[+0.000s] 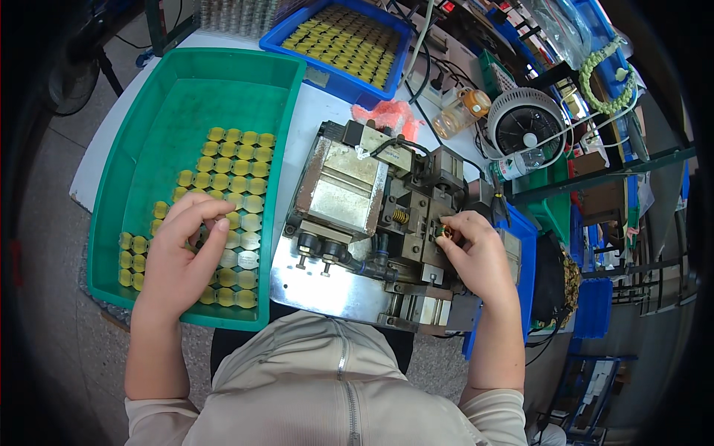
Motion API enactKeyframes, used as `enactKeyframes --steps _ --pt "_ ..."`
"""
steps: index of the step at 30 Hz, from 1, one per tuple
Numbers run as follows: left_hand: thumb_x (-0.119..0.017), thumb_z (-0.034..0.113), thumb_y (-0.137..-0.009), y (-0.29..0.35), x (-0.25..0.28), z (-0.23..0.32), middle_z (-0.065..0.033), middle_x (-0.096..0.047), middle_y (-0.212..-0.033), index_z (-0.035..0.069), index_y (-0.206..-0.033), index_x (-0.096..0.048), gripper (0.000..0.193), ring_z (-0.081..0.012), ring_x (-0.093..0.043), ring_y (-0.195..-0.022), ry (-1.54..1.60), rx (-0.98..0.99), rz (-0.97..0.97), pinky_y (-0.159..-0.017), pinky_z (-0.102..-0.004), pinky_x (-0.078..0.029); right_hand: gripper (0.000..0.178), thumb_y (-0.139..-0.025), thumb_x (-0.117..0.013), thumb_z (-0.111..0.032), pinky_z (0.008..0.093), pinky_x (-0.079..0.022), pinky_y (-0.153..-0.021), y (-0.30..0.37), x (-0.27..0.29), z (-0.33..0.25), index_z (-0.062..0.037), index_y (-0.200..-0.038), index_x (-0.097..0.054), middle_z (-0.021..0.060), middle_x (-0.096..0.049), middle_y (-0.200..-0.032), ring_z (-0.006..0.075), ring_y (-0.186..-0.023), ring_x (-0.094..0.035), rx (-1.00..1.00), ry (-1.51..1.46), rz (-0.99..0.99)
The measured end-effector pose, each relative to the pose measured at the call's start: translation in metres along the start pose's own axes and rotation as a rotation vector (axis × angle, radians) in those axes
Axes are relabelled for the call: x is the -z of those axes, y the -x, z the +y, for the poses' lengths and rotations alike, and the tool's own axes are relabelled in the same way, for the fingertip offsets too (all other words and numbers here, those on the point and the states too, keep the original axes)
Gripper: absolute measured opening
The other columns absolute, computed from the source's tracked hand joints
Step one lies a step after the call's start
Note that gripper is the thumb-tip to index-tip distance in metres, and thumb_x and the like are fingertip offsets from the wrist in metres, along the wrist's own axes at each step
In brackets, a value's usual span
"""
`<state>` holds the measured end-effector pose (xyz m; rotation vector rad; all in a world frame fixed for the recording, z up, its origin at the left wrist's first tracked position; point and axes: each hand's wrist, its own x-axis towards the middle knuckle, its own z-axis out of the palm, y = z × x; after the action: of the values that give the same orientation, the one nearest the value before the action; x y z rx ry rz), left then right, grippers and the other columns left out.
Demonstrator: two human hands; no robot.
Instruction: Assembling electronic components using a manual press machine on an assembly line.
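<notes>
My left hand (182, 249) is over the green tray (178, 65), thumb and forefinger closed together. What they hold, if anything, is hidden. Rows of small yellow-topped parts (242, 167), joined side by side, cover the tray's right half and lower left. At the right side of the metal machine (346, 186), my right hand (482, 256) pinches a small copper-and-green part (446, 231) between thumb and fingers. That part is close against the machine's clamping block; whether it touches is too small to tell. A coiled yellow spring (400, 215) shows beside the block.
Behind the machine stand a blue tray (375, 95) full of similar yellow parts, a pink cloth (390, 117), an orange-lidded bottle (462, 111) and a white fan (525, 123). A blue bin (526, 256) sits right of the machine. Cables run along the back.
</notes>
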<state>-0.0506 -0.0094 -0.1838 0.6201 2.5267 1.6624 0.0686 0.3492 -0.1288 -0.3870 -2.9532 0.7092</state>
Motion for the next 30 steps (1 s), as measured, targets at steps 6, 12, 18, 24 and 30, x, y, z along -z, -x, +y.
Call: enactKeyframes --steps 6,12,18,24,30 --pt "-0.061 0.001 -0.092 0.0 0.0 -0.002 -0.0057 -0.061 -0.104 0.001 -0.108 -0.068 0.018 -0.0135 -0.049 -0.079 -0.004 -0.014 0.0 -0.067 -0.0245 -0.04 0.031 -0.08 -0.068 0.006 0.0286 -0.047 -0.076 0.009 0.0 -0.002 0.0 -0.111 -0.072 0.0071 -0.065 -0.107 0.0195 -0.087 -0.058 0.14 0.165 0.105" --pt "-0.061 0.0 -0.091 0.0 0.0 -0.003 -0.0054 -0.061 -0.103 0.001 -0.108 -0.068 0.018 -0.0133 -0.049 -0.079 0.018 -0.016 0.019 -0.068 -0.0241 -0.04 0.037 -0.077 -0.065 0.006 0.0352 -0.041 -0.092 0.023 -0.008 0.004 -0.0049 -0.111 -0.074 0.0041 -0.066 -0.113 0.0233 -0.101 -0.057 0.253 0.348 0.169" --pt "-0.061 -0.001 -0.09 -0.002 0.0 0.003 -0.0055 -0.061 -0.102 0.001 -0.108 -0.068 0.019 -0.0128 -0.049 -0.079 0.024 -0.029 0.022 -0.069 -0.0238 -0.039 0.04 -0.075 -0.062 0.005 0.0383 -0.037 -0.097 0.021 -0.009 0.001 -0.0072 -0.111 -0.074 0.0017 -0.066 -0.115 0.0227 -0.104 -0.056 0.222 0.398 0.141" --pt "-0.061 -0.003 -0.089 -0.01 0.0 0.038 -0.0062 -0.062 -0.102 0.001 -0.107 -0.069 0.02 -0.0156 -0.052 -0.083 0.017 -0.175 -0.058 -0.073 -0.0266 -0.042 0.04 -0.075 -0.061 0.005 0.0383 -0.036 -0.097 0.022 -0.011 0.005 -0.0072 -0.111 -0.074 0.001 -0.067 -0.115 0.0224 -0.105 -0.056 0.218 0.366 0.152" --pt "-0.066 -0.005 -0.081 -0.052 -0.051 0.097 -0.0089 -0.062 -0.1 0.003 -0.106 -0.069 0.027 -0.0236 -0.057 -0.09 -0.103 -0.634 -0.279 -0.083 -0.0339 -0.047 0.041 -0.075 -0.063 0.002 0.0384 -0.036 -0.096 0.026 -0.007 0.016 -0.0089 -0.113 -0.074 0.0007 -0.066 -0.12 0.0227 -0.105 -0.055 0.257 0.345 0.182"
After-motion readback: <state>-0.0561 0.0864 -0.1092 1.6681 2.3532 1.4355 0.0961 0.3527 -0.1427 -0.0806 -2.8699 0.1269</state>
